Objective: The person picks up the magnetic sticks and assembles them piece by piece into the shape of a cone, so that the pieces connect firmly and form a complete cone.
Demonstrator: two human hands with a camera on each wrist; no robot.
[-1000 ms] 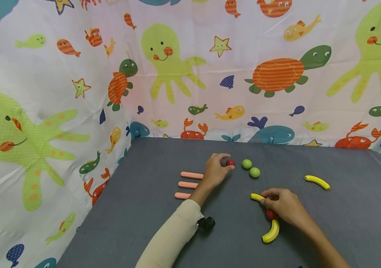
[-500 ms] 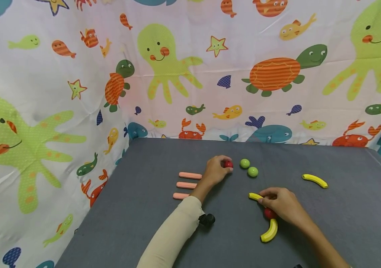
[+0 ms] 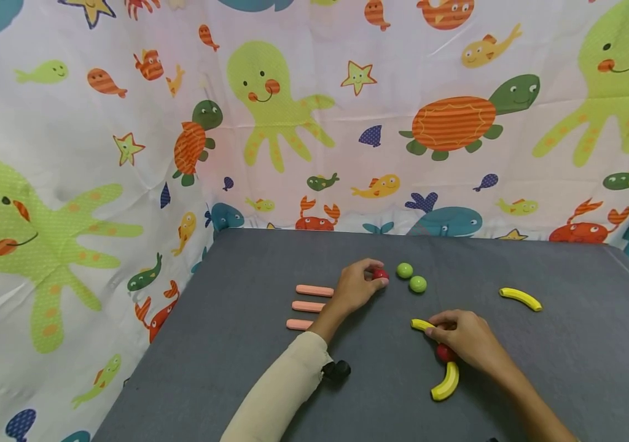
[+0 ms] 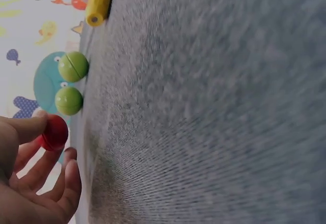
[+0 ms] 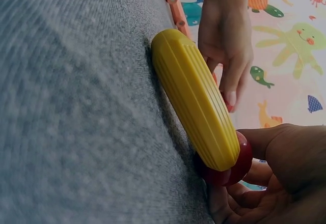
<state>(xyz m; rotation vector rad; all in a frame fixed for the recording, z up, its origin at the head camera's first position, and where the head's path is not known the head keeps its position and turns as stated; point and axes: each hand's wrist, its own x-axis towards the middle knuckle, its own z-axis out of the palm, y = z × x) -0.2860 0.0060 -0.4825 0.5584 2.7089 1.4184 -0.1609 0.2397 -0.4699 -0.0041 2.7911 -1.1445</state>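
Observation:
In the head view, my left hand (image 3: 355, 287) pinches a small red ball (image 3: 381, 274) between thumb and fingers, just left of two green balls (image 3: 418, 284). The left wrist view shows that red ball (image 4: 54, 132) at the thumb tip, the other fingers spread loosely below. My right hand (image 3: 466, 337) pinches a yellow toy banana (image 3: 421, 325), whose far end sticks out past the fingertips. Under that hand a darker red ball (image 3: 445, 353) shows, partly hidden. A second toy banana (image 3: 446, 383) meets this ball from the near side and looms large in the right wrist view.
Several pink sticks (image 3: 315, 290) lie in a row beside the left forearm, partly covered by it. Another toy banana (image 3: 520, 299) lies alone to the right on the grey tabletop (image 3: 237, 380). A curtain printed with sea animals (image 3: 303, 61) hangs behind and to the left.
My left hand has shifted the red ball very slightly toward the green balls. The right hand stays in place on its toy banana. The head view has moved a little.

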